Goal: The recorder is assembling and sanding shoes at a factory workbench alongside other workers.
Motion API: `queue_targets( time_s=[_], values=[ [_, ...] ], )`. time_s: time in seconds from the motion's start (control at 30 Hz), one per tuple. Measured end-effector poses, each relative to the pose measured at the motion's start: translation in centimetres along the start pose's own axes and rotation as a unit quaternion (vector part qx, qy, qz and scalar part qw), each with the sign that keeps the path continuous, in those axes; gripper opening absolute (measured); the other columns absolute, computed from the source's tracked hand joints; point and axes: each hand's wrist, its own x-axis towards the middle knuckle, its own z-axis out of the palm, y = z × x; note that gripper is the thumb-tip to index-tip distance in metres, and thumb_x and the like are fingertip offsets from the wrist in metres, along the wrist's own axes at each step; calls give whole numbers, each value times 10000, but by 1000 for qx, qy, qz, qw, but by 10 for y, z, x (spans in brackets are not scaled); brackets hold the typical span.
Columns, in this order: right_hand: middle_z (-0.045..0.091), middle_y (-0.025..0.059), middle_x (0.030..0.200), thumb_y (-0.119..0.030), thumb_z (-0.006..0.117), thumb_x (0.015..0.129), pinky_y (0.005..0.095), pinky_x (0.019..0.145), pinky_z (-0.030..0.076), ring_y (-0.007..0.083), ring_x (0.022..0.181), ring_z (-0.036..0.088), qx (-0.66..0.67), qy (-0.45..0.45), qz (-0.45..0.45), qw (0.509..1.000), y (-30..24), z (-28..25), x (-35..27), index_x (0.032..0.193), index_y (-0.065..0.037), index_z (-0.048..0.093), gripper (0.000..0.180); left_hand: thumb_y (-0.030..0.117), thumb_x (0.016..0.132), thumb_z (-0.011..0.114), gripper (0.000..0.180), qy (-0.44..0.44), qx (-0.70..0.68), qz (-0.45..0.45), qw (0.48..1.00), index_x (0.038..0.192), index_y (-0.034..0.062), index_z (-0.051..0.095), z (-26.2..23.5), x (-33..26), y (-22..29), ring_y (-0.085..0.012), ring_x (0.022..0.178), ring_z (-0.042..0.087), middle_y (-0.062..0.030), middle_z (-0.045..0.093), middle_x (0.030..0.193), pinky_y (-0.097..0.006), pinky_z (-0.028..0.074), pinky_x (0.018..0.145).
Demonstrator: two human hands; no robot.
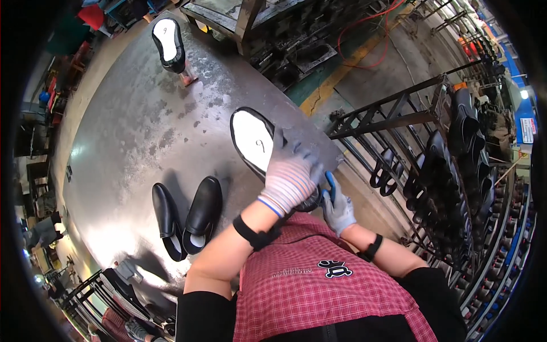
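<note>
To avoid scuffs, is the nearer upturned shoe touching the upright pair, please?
Apart: the head view shows tabletop between that upturned shoe and the pair.

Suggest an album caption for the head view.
Gloved left hand on an upturned shoe, right hand alongside; two black shoes stand nearby.

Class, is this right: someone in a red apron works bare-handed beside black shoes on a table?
Not bare-handed: the head view shows gloves on the left hand and the right hand. The red apron and the black shoes on the table are correct.
</note>
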Motion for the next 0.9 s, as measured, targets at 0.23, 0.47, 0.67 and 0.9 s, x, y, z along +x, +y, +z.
queue_targets(
  time_s=[0.23,0.47,0.67,0.9],
  values=[
    [639,240,1303,-294,611,979,475,930,528,405,1116,666,16,92,-69,993,114,90,8,1480,-53,419,588,340,901,582,375,-75,89,-83,990,939,-1,731,39,3,54,-356,1143,582,-191,683,987,-587,201,1222],
    [576,190,1357,-281,647,967,447,1029,471,368,1195,580,475,128,147,858,100,106,59,1447,-53,468,560,310,886,586,350,-56,111,-95,988,949,-4,728,38,7,53,-360,1125,580,-192,686,988,-560,205,1219],
    [466,233,1456,-268,737,896,480,1114,409,427,1321,474,90,48,-190,976,40,4,6,1447,-64,492,637,299,821,676,490,155,-63,-25,986,1233,34,653,15,-27,28,-398,1159,559,-202,618,1238,-612,264,1168],
    [447,277,1477,-301,831,769,575,1131,379,516,1348,429,-195,-58,-477,855,-37,-4,61,1334,-110,628,630,411,779,771,643,101,196,-627,748,1324,114,606,-47,-211,-168,-455,1343,461,-248,493,1457,-573,292,1170]
  ],
)
